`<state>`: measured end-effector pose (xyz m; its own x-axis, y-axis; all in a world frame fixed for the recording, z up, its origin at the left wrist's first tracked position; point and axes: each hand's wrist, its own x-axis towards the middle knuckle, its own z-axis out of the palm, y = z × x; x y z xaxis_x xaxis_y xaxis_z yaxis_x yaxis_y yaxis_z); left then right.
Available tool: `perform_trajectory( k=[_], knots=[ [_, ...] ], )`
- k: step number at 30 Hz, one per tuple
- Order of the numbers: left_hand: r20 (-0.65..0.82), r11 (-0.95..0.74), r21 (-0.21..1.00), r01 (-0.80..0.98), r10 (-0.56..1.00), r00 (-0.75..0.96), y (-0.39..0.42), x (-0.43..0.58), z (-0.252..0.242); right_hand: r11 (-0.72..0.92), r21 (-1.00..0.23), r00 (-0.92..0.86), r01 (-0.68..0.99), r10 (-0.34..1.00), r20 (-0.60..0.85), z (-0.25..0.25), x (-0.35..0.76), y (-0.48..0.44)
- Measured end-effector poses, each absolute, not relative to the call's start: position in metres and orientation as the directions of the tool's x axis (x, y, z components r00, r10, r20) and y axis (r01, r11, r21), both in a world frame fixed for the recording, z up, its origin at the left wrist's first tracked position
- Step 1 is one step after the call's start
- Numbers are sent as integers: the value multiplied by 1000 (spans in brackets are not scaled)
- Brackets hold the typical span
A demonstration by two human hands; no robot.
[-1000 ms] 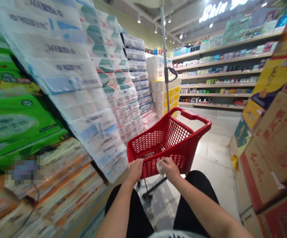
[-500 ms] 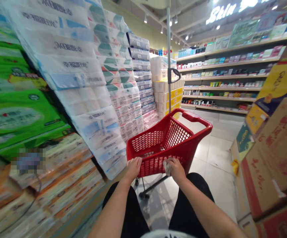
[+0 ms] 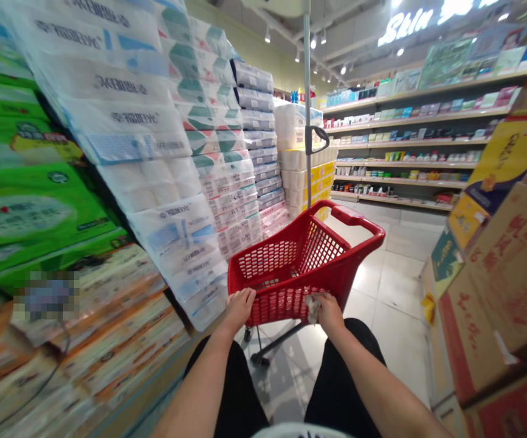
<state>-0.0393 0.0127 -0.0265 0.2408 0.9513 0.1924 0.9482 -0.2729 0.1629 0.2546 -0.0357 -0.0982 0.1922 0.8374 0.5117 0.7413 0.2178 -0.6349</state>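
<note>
A red plastic shopping cart point(image 3: 290, 252) stands in front of me on a dark wheeled frame. My left hand point(image 3: 240, 306) is closed over the rim at its near left corner. Against the mesh side wall, my right hand point(image 3: 328, 310) is closed on a crumpled, greyish-white cloth point(image 3: 312, 309). The cloth is at the outer face of the cart's side. My fingertips on the right are partly hidden behind the cloth. Between my arms show my knees in black trousers point(image 3: 343, 365).
Tall stacks of white-wrapped paper packs point(image 3: 154, 140) and green packs point(image 3: 39, 201) line the left. Cardboard boxes point(image 3: 513, 267) are piled along the right. A metal pole with a dark handle point(image 3: 309, 109) rises behind the cart. Shelves of small goods point(image 3: 409, 143) stand beyond the tiled floor point(image 3: 397, 280).
My right hand and the cloth have shifted slightly to the right along the cart's side. My left hand still holds the rim. The whole view has shifted a little.
</note>
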Motion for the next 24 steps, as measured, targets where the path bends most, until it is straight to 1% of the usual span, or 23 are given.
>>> perform_trajectory(
  k=[4, 8, 10, 13, 14, 16, 17, 19, 21, 22, 23, 24],
  knots=[
    [180, -266, 157, 951, 955, 237, 14, -40, -24, 282, -617, 173, 735, 801, 572, -86, 255, -37],
    [181, -262, 177, 949, 956, 231, 9, -41, -19, 232, -681, 162, 695, 871, 463, -59, 246, -40],
    [276, -266, 215, 940, 939, 203, -1, -34, -16, 277, -710, 118, 648, 884, 453, -45, 236, -41],
    [496, -315, 307, 898, 858, 131, -25, -10, -16, 350, -753, 84, 557, 878, 471, -30, 212, -43],
    [530, -368, 347, 863, 836, 144, -33, 0, -18, 349, -776, 92, 525, 883, 459, -28, 203, -43],
    [539, -510, 449, 734, 810, 233, -43, 20, -26, 331, -828, 91, 453, 907, 412, -25, 185, -43],
    [530, -553, 518, 653, 806, 263, -46, 28, -31, 327, -848, 57, 417, 922, 383, -24, 177, -43],
    [503, -520, 651, 553, 841, 200, -45, 37, -38, 339, -865, -94, 369, 940, 328, -18, 168, -44],
    [466, -457, 732, 506, 877, 117, -41, 36, -41, 406, -823, -267, 398, 909, 319, -6, 170, -45],
    [461, -441, 747, 497, 883, 90, -40, 32, -40, 462, -768, -327, 443, 881, 341, 3, 176, -45],
    [469, -440, 750, 493, 880, 73, -40, 26, -38, 526, -688, -360, 501, 849, 387, 14, 186, -43],
    [482, -443, 748, 493, 874, 54, -40, 20, -35, 570, -574, -349, 588, 819, 456, 25, 198, -41]
  ],
)
